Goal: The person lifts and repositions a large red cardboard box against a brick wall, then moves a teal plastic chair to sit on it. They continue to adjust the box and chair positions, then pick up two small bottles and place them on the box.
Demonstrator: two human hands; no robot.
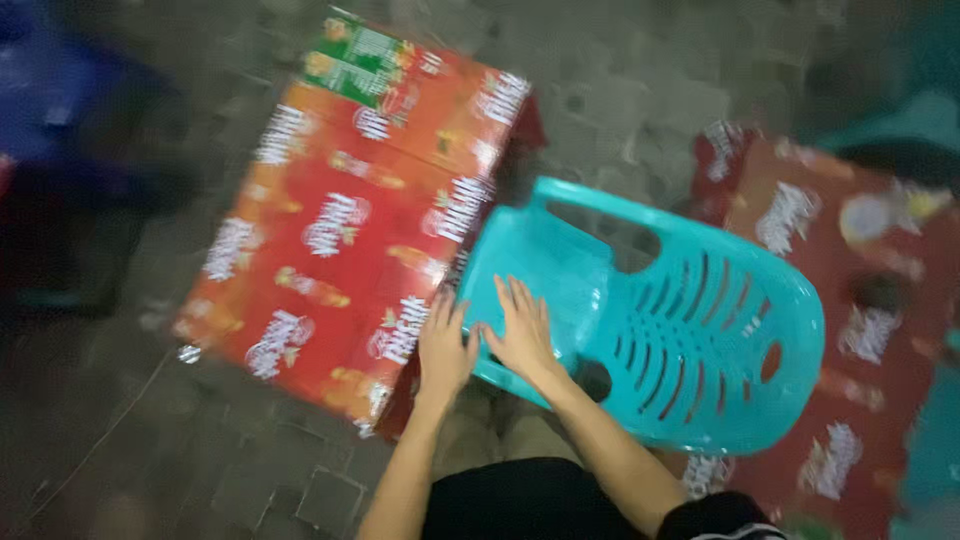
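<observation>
Turquoise plastic chair [690, 340] under both hands: left hand [443, 345], right hand [522, 330] flat on seat edge, grip apart.

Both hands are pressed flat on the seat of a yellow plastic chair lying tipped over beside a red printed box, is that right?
Not quite: the plastic chair is turquoise, not yellow. The head view shows the left hand and right hand flat on its seat, the chair tipped over beside the red printed box.

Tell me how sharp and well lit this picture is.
Head view: motion blur smears everything, so the print on the red table covering is unreadable; light is dim, with dark corners; the turquoise plastic chair and both hands, left and right, are the brightest parts.
</observation>
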